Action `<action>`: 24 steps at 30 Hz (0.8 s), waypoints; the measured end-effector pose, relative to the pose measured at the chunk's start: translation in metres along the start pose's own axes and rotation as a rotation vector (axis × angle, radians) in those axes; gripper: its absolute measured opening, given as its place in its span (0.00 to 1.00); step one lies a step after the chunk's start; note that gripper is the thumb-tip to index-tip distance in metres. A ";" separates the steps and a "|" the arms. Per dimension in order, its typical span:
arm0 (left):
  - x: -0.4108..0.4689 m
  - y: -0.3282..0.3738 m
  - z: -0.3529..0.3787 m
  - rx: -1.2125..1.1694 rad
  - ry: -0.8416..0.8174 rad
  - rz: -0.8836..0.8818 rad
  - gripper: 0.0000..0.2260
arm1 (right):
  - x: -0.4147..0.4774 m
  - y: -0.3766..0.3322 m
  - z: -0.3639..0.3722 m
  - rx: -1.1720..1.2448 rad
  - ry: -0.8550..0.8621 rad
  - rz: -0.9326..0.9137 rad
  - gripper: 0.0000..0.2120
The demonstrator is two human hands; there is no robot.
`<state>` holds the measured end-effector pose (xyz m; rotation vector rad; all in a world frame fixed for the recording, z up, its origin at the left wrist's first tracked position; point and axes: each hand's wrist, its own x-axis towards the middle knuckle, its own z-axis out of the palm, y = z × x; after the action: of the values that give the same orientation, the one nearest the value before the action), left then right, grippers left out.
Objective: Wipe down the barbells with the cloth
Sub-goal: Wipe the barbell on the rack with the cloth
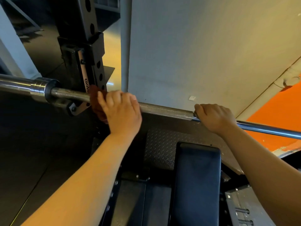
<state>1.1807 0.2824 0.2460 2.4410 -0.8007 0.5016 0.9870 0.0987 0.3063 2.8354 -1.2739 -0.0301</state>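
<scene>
Grey wall (195, 46), black padded bench (197, 176)

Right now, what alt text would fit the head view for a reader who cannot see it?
The left hand grips a dark red cloth against a racked barbell, while the right hand holds the bare shaft above a black bench.

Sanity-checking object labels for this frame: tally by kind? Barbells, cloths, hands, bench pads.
barbell: 1
cloth: 1
hands: 2, left hand and right hand
bench pad: 1
Total: 5
</scene>
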 end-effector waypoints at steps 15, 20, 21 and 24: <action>0.014 -0.025 -0.004 0.040 0.007 0.001 0.22 | 0.004 0.004 0.004 -0.092 0.047 -0.036 0.21; -0.013 0.009 0.001 -0.033 -0.058 0.223 0.19 | 0.004 0.005 0.004 -0.098 0.054 -0.033 0.19; -0.013 0.007 -0.002 -0.045 -0.081 0.270 0.19 | 0.004 0.005 0.005 -0.104 0.062 -0.029 0.18; -0.002 -0.020 -0.011 -0.030 -0.167 0.387 0.19 | 0.004 0.009 0.007 -0.090 0.064 -0.022 0.17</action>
<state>1.1895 0.3038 0.2463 2.3268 -1.3539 0.4221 0.9826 0.0893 0.2994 2.7508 -1.1978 0.0025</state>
